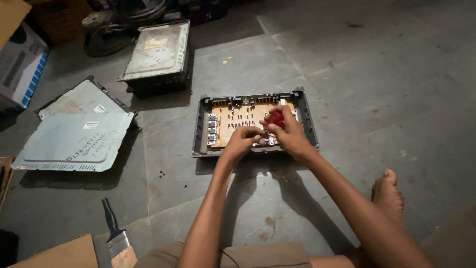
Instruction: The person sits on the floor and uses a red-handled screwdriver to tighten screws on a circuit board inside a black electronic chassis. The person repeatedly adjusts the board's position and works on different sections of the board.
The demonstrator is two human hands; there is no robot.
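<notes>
Over the open chassis [203,130], right hand [290,135] — grip closed on a red-handled tool [275,118]; left hand [243,140] pinches by its circuit board [238,119].

Grey stone-slab floor [377,74], stained and scuffed, joints visible. Dim light, dark toward the top edge. Two flat pale metal cover panels [79,134] lie at left. Closed grey metal equipment case [157,55] behind. Cardboard box with blue trim [20,64] at far left. Black-handled paintbrush [116,233] near the bottom.
</notes>
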